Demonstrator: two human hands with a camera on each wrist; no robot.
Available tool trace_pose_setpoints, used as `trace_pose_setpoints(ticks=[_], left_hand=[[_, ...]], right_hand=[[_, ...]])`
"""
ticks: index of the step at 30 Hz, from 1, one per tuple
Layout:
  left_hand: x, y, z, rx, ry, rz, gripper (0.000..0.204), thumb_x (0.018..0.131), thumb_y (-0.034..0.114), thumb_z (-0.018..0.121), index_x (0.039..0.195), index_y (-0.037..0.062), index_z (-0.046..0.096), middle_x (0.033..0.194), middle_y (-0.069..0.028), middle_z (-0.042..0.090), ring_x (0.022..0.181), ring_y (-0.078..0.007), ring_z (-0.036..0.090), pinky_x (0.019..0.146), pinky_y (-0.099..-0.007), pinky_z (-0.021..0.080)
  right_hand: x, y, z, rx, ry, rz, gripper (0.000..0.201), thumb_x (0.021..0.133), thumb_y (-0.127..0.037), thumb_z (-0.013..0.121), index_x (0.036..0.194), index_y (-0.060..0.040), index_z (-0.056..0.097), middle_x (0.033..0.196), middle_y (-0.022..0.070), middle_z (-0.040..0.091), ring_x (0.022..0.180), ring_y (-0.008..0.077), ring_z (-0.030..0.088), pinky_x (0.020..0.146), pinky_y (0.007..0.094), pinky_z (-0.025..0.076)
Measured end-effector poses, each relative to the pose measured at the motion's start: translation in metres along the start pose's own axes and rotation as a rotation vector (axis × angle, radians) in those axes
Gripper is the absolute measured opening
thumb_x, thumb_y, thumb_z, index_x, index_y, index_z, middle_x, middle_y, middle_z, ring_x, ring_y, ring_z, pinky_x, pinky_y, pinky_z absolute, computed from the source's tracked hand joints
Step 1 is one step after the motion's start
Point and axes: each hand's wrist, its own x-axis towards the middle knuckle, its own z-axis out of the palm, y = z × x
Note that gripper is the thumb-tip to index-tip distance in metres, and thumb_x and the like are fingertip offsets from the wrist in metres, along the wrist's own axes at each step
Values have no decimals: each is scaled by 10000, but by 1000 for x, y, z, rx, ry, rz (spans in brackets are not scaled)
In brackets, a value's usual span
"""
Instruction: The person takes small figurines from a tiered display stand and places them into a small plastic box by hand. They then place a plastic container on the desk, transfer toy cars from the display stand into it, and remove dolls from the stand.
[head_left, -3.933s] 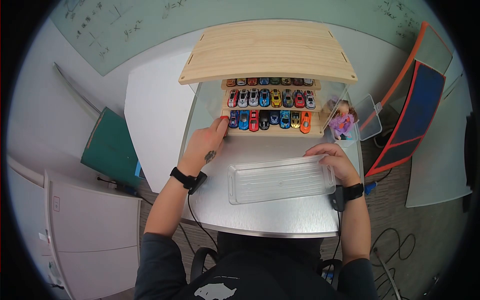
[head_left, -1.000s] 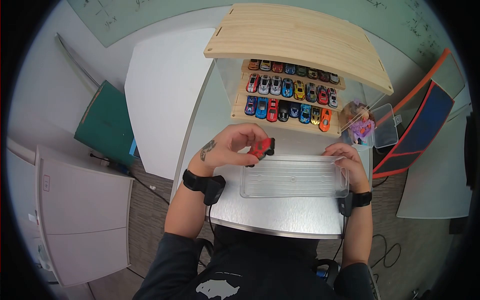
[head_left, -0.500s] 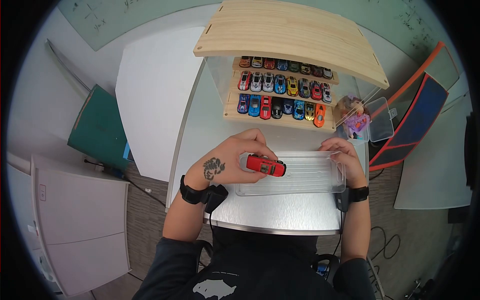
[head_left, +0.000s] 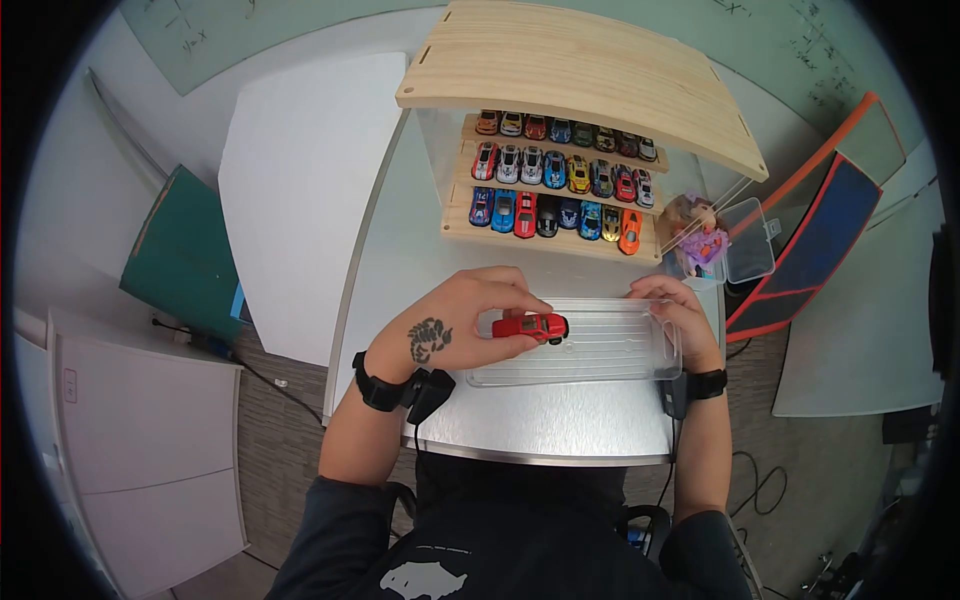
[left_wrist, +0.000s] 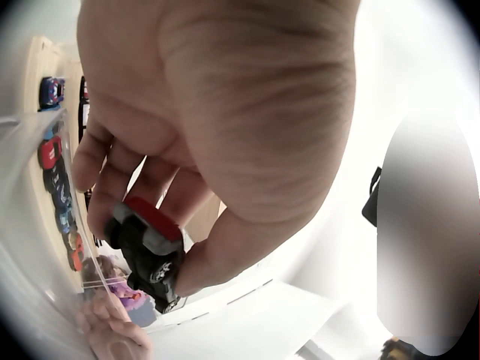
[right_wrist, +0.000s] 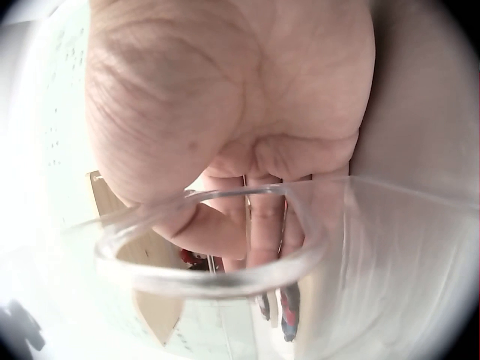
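My left hand [head_left: 450,318] pinches a red toy car [head_left: 528,327] between thumb and fingers, over the left part of a clear plastic tray [head_left: 610,365]. The left wrist view shows the car's black underside [left_wrist: 154,262] facing the camera. The tray has a ribbed bottom and lies in front of the display case. At its right end my right hand [head_left: 690,325] grips the rim, the thumb on the near side and fingers beyond. From the right wrist, the tray's looped end [right_wrist: 202,283] crosses in front of the thumb and fingers.
Behind the tray stands a wooden-topped display case [head_left: 590,85] with toy cars in three rows on stepped shelves. To its right, a clear lidded box [head_left: 750,240] stands open, holding a doll [head_left: 700,235] in purple. The metal table's front edge [head_left: 540,460] is near my body.
My left hand has come from the bottom shelf's left end to over the tray with the red car, which has turned in the fingers. The right hand keeps its hold on the tray.
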Motion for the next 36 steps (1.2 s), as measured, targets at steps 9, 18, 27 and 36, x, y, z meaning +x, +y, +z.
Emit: trace_pose_setpoints(ticks=[9,18,27,36], left_hand=[[-11,-3,4,601,45,241,162,664,126,818,807,104,746,786,20,672,905,-212,557,841,-341,471],[-3,-20,-9,392,221,367,83,741,108,772,759,62,705,765,-29,659,770,-211,562,723,-336,487],[13,-119,-24,-244,618,-95,162,856,98,665,723,7,649,630,29,577,602,-31,479,546,-229,377],[17,-123,-19,-148,561,-171,164,846,93,659,714,2,629,599,17,558,558,-46,462,518,-240,372]], right_hand=[[0,-37,-5,-467,-106,50,300,879,33,594,1158,-33,680,1091,46,692,1068,150,617,945,296,480],[18,-108,34,-984,-64,-15,325,866,-2,623,1185,-49,663,1158,116,679,1069,209,642,890,325,537],[64,-80,55,-1623,-70,-153,508,762,-61,707,1260,-91,612,1244,187,578,1050,364,644,856,456,550],[81,-67,41,-1789,-114,-230,582,716,-142,803,1242,-69,564,1105,201,577,916,371,677,785,432,568]])
